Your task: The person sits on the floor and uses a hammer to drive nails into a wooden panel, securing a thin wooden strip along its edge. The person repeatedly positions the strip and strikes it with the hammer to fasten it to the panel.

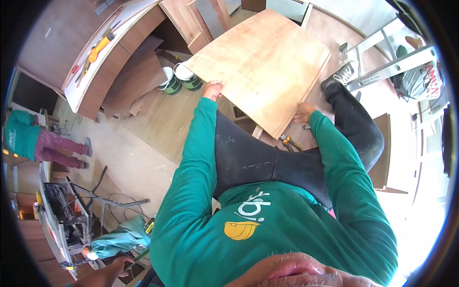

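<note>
A large square plywood board (pixel 262 62) is held up in front of me, tilted. My left hand (pixel 213 89) grips its near left edge. My right hand (pixel 304 113) grips its near right corner edge. Both arms are in green sleeves. My right leg in dark trousers is raised, with the shoe (pixel 338 75) resting on a rung of a metal ladder (pixel 382 67). Pliers with yellow handles (pixel 289 142) lie below the board near my right hand.
Two green paint buckets (pixel 180 79) stand on the floor by brown panels (pixel 131 81). A long counter (pixel 103 57) at the left holds a yellow tool. A person in green crouches far left (pixel 28 136). Another person's hand (pixel 112 270) is near a table saw (pixel 62 225).
</note>
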The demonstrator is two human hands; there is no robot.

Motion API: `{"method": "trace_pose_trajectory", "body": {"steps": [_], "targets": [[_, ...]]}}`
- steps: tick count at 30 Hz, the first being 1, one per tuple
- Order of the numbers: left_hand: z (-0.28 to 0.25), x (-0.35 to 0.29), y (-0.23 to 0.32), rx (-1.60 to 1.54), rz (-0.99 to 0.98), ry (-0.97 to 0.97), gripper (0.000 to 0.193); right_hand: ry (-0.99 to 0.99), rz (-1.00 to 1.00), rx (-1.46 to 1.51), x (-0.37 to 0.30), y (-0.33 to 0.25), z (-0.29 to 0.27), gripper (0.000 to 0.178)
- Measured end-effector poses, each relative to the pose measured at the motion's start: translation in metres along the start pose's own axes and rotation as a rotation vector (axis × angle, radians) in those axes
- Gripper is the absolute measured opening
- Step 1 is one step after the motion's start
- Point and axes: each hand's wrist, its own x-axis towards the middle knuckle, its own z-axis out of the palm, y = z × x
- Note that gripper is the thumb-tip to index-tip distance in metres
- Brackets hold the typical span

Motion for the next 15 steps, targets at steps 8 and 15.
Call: {"method": "trace_pose_trajectory", "body": {"steps": [8, 15], "targets": [[-0.004, -0.056, -0.007, -0.037, -0.004, -0.017, 0.024, 0.202, -0.149, 0.243, 0.001, 0.031, 0.015, 0.03], [0.016, -0.107, -0.028, -0.121, 0.011, 0.073, 0.027, 0.196, -0.099, 0.253, 0.017, 0.029, -0.003, 0.04]]}}
